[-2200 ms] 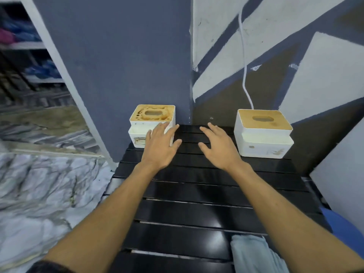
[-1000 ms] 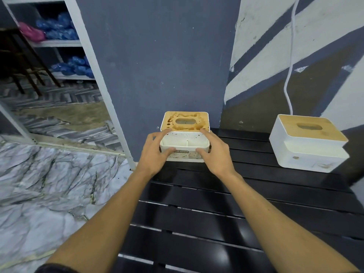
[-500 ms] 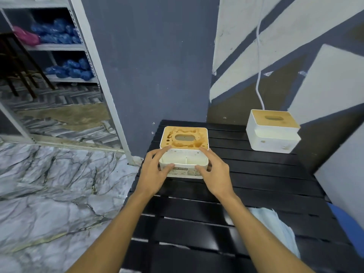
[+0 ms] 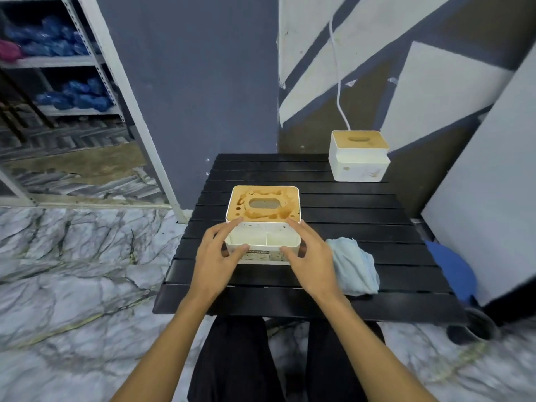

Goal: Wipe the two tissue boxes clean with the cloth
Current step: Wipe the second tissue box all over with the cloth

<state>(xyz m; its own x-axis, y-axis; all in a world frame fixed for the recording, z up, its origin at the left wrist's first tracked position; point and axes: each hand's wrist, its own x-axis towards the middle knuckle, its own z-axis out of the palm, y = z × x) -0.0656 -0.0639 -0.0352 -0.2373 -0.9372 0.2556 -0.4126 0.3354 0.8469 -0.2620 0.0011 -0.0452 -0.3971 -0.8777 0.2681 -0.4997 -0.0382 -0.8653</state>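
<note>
Left hand [image 4: 216, 256] and right hand [image 4: 311, 258] grip the near corners of the stained tissue box [image 4: 262, 207] on the bench [image 4: 362, 213]; cloth [image 4: 355, 268] lies unheld just beside the right hand; second tissue box [image 4: 358, 158] at the far right corner. Risk: box may skid under one-handed wiping; brown stain may smear.

Near white plastic tissue box w/ tan wood-look lid [image 4: 262, 220]: body smooth, slight sheen; lid matt, blotched w/ dark brown stains. Far white plastic tissue box w/ tan wood-look lid [image 4: 359, 162]: smooth, lid matt, even-toned. Crumpled pale-blue cloth [image 4: 355, 265]: soft, matt, creased. Black slatted table [image 4: 348, 210]: glossy, smooth. Grey-white marble-pattern floor [image 4: 72, 256]: polished look. Blue-grey wall [image 4: 188, 82]: matt paint. White perforated shelf upright [image 4: 130, 111]: painted metal, prob.
</note>
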